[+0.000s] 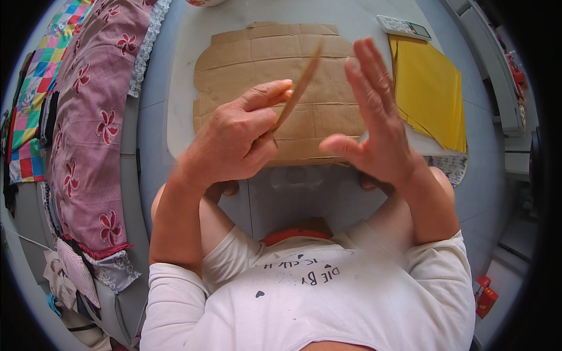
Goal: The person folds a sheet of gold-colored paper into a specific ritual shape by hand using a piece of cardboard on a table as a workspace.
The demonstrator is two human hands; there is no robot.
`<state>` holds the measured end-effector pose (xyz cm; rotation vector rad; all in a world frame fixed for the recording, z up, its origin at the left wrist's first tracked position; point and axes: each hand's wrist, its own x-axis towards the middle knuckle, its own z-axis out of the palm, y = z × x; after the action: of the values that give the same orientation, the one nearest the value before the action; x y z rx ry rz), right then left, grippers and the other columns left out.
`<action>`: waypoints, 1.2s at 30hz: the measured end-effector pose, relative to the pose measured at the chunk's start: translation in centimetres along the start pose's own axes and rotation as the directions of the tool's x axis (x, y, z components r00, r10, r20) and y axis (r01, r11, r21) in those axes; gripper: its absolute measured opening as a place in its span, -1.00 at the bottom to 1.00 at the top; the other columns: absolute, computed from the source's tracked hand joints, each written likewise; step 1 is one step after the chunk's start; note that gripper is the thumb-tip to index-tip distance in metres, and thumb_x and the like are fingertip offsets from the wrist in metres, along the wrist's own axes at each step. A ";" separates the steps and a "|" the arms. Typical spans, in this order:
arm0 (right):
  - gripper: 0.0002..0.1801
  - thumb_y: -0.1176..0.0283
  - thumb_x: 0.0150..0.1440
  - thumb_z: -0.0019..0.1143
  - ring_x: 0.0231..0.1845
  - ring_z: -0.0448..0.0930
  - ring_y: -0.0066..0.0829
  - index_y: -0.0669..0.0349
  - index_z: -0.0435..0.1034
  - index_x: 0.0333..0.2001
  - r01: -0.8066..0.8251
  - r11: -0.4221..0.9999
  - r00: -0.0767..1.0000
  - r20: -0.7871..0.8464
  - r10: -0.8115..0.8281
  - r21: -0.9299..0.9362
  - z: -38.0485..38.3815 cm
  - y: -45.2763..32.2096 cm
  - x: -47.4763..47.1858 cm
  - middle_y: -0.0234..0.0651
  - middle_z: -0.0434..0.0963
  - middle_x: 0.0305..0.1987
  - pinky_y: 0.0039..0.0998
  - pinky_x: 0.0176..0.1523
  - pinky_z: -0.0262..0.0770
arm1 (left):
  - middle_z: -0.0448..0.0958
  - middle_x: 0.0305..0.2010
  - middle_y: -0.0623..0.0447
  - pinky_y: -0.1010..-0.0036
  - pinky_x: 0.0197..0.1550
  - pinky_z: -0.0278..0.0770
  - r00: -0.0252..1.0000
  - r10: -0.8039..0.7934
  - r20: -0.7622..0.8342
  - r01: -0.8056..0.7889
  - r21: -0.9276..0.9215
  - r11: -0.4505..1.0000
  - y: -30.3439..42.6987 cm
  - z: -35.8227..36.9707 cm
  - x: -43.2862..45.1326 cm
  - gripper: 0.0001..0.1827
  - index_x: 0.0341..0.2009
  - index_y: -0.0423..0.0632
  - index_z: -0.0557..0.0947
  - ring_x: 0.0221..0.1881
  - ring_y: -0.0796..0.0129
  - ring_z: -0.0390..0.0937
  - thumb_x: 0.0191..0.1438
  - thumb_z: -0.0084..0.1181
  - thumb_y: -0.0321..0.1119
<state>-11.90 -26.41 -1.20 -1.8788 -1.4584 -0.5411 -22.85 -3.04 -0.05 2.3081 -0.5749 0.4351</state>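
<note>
My left hand grips the lower end of a thin tan piece, seemingly folded paper. It is seen nearly edge-on and blurred, slanting up to the right. My right hand is raised to the right of it, fingers straight and thumb spread, holding nothing. Below both hands a flattened sheet of brown corrugated cardboard lies on a white table. A stack of yellow paper sheets rests on the table to the right of my right hand.
A white remote control lies at the top edge of the yellow stack. Part of a bowl shows at the far table edge. On the left stands a grey sofa with a pink flowered cover. Grey cabinets are on the right.
</note>
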 end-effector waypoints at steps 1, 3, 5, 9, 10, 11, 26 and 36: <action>-0.03 0.08 0.00 0.37 0.48 0.06 0.18 0.20 0.08 0.39 -0.021 1.000 1.000 0.007 0.021 -0.004 -0.2 0.4 0.4 0.03 0.06 0.48 0.01 0.42 0.13 | 0.48 0.16 -0.31 0.33 -0.09 0.57 0.998 0.005 0.068 -0.003 -0.031 1.000 0.0 -0.5 -0.1 -0.97 -0.57 -0.28 0.45 0.05 -0.10 0.56 -0.18 0.00 -0.64; 0.04 0.20 -0.04 0.45 0.51 -0.02 0.14 0.08 0.02 0.44 -0.062 0.998 0.998 0.024 0.062 -0.019 -0.6 1.1 1.1 -0.08 0.00 0.53 -0.01 0.45 0.06 | 0.47 0.17 -0.33 0.30 0.10 0.49 0.979 0.025 0.200 -0.006 -0.098 0.995 0.3 -1.4 -0.1 -0.95 -0.55 -0.30 0.48 0.16 -0.08 0.50 -0.21 -0.02 -0.66; -0.11 0.45 -0.05 0.45 0.27 0.39 -0.06 0.09 0.19 0.36 -0.171 0.978 0.981 0.115 0.158 0.116 -0.9 1.6 1.4 -0.13 0.39 0.27 -0.20 0.24 0.40 | 0.51 0.12 -0.30 0.32 0.07 0.51 0.969 0.008 0.247 0.026 -0.135 0.991 0.2 -2.4 0.1 -0.94 -0.53 -0.29 0.49 0.12 -0.06 0.54 -0.20 -0.01 -0.66; -0.34 0.64 0.01 0.31 -0.25 0.64 -0.46 0.14 0.35 0.23 -0.390 0.838 0.909 0.303 0.286 0.381 -1.1 1.9 0.8 -0.27 0.62 -0.24 -0.48 -0.13 0.61 | 0.57 0.00 -0.22 0.37 -0.04 0.54 0.985 -0.064 0.157 0.074 -0.059 0.995 -1.6 -4.2 -0.4 -0.91 -0.47 -0.27 0.50 -0.04 0.01 0.60 -0.16 0.07 -0.66; -0.35 0.65 0.02 0.30 -0.25 0.63 -0.49 0.15 0.36 0.23 -0.433 0.800 0.893 0.315 0.321 0.414 -0.8 1.8 0.5 -0.26 0.62 -0.21 -0.49 -0.13 0.60 | 0.61 -0.18 -0.10 0.47 -0.16 0.53 0.988 -0.093 0.125 0.087 0.051 0.995 -1.9 -5.0 -0.3 -0.90 -0.40 -0.27 0.53 -0.24 0.25 0.59 -0.06 0.17 -0.63; -0.35 0.66 0.03 0.29 -0.25 0.62 -0.53 0.15 0.36 0.23 -0.475 0.759 0.875 0.328 0.355 0.446 -0.4 1.7 0.1 -0.26 0.61 -0.19 -0.51 -0.12 0.59 | 0.61 -0.22 -0.06 0.50 -0.19 0.51 0.969 -0.219 0.111 0.211 0.080 0.974 -2.4 -5.5 -0.4 -0.90 -0.39 -0.27 0.54 -0.27 0.32 0.57 -0.04 0.19 -0.61; -0.51 0.77 -0.03 0.05 0.19 0.48 0.09 0.35 0.41 0.06 -0.367 0.893 0.900 0.343 0.270 0.261 3.7 -1.2 -2.0 0.20 0.31 0.28 -0.25 0.16 0.52 | 0.65 -0.21 0.00 0.31 -0.11 0.58 0.979 -0.198 -0.046 0.190 0.556 0.809 -9.9 -0.8 1.1 -0.66 -0.09 0.01 0.65 -0.16 0.10 0.60 -0.01 0.12 -0.52; -0.61 0.56 0.02 0.08 0.22 0.47 0.02 0.39 0.44 -0.02 0.170 0.983 0.944 0.296 -0.142 -0.069 4.3 -0.8 -2.5 0.10 0.47 0.13 -0.12 0.31 0.38 | 0.60 -0.17 0.03 0.38 -0.07 0.60 0.992 -0.098 0.077 0.021 0.671 0.742 -8.0 1.4 0.3 -0.75 -0.23 -0.11 0.66 -0.06 0.17 0.54 -0.09 0.15 -0.50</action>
<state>-13.68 -24.84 -5.56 -1.9907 -1.8136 -0.4256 -18.24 1.10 -5.31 3.0548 -0.4310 0.5554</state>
